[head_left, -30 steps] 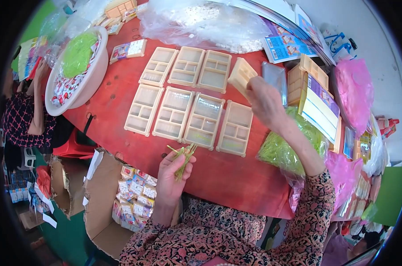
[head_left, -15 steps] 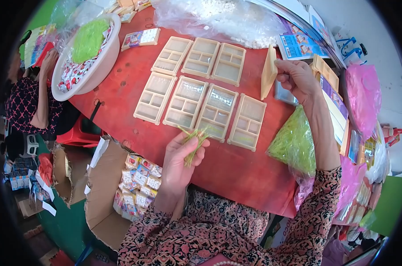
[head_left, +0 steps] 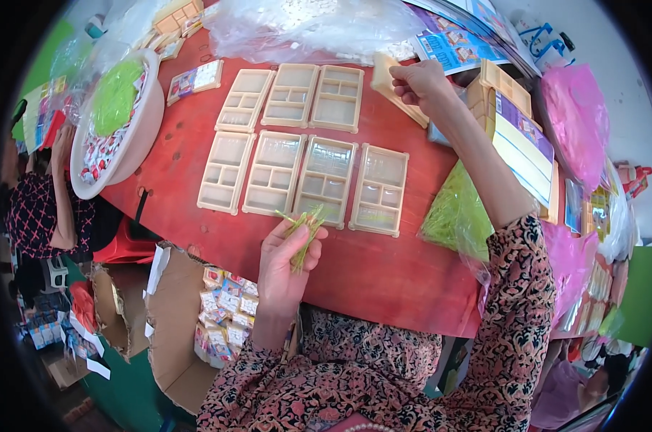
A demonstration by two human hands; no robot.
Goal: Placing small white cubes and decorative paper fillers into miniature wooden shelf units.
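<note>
With seven cream compartment trays (head_left: 327, 176) already laid in two rows on the red table (head_left: 383, 273), your right hand (head_left: 421, 81) gripped an eighth tray (head_left: 396, 90) at the top row's open end, your left hand (head_left: 286, 259) pinching green shreds (head_left: 304, 225), trays mostly unfilled.

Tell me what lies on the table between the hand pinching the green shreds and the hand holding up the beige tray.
In the head view, between the left hand and the right hand lie beige compartment trays on the red table, set side by side.
</note>
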